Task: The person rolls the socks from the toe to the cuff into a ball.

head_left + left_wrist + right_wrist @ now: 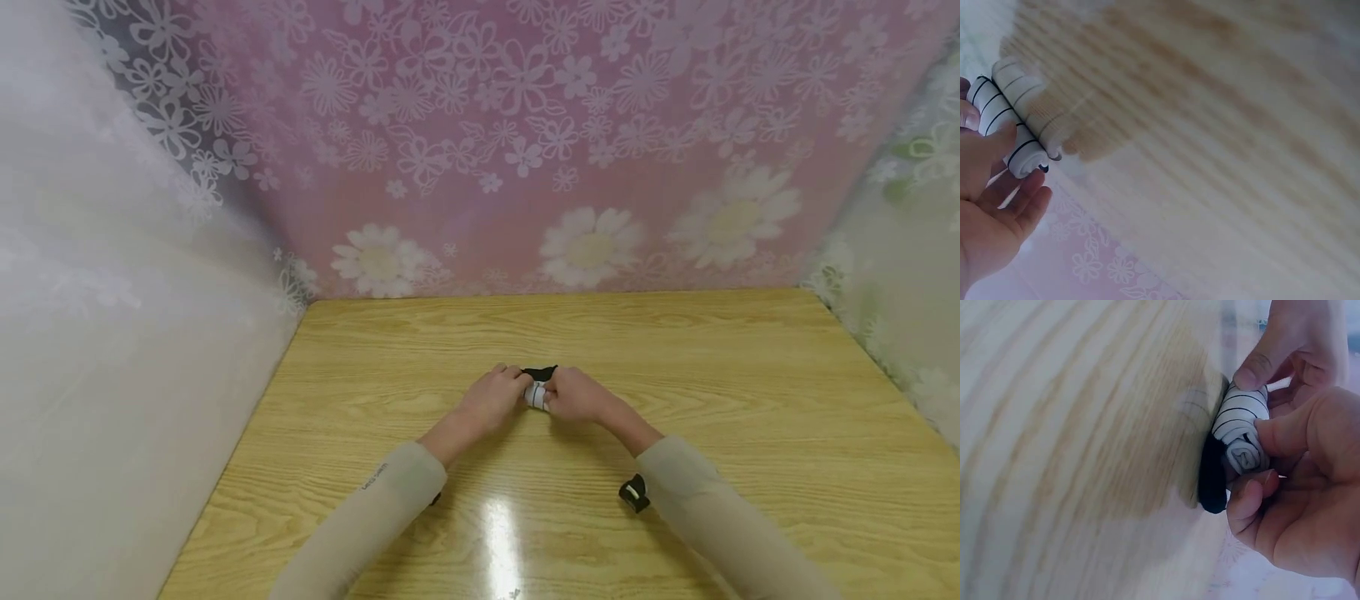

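A rolled-up sock (536, 396), white with thin dark stripes, lies between the two hands near the middle of the table. Its black part (1212, 478) sticks out flat beneath the roll, against the wood. My left hand (495, 397) pinches one end, thumb (1005, 142) on top and fingers spread below. At the other end my right hand (1310, 506) grips the roll, its thumb beside the spiral of layers and its fingertips curled under. The left wrist view shows the striped roll (1007, 119) and its reflection on the glossy surface.
The wood-grain table (360, 350) reaches back to a pink flowered curtain (480, 167). Pale sheets hang along the left (112, 333) and right (892, 275) sides. Black wrist gear (633, 493) shows below the right sleeve. A bright glare lies on the front of the table.
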Motion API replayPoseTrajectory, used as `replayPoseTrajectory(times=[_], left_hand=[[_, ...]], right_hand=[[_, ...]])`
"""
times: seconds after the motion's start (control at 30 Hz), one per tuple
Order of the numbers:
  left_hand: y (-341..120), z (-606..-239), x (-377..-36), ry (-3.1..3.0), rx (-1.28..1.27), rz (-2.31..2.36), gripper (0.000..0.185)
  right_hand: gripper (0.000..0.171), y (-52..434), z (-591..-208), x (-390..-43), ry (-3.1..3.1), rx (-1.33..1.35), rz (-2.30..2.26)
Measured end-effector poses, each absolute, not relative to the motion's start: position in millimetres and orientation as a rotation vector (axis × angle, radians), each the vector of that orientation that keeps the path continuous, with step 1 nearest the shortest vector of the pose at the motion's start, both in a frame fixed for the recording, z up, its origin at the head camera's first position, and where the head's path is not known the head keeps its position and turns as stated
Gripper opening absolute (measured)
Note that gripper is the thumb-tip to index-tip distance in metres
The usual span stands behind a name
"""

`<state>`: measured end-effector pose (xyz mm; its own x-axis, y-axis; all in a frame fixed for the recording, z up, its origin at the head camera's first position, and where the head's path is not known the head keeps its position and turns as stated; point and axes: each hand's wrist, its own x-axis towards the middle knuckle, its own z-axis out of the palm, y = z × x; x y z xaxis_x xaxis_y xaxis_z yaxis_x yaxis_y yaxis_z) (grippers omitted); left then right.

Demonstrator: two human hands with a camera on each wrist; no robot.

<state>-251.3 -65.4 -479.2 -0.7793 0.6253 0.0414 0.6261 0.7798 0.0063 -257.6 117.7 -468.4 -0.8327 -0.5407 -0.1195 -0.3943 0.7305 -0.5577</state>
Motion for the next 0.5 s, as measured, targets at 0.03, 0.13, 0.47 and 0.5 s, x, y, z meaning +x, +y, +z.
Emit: replayPoseTrajectory(times=[0.03, 0.13, 0.47, 0.5], left_hand=[[-65, -479, -252, -2.919, -1.038, 0.007, 0.022], [-63, -480, -253, -2.882, -1.065, 0.147, 0.022], [-61, -480, -255, -2.910, -1.086, 0.196, 0.024], [-61, -480, -255, -2.912, -1.083, 0.184, 0.024]], right_hand=[[0.035, 118, -469, -257, 2.672, -0.722, -0.769], [0.035, 118, -469, -254, 2.738, -0.717, -0.766], [0.024, 121, -478, -230, 3.106, -1.243, -0.131], [0.027, 122, -479, -229, 3.107, -1.303, -0.052]])
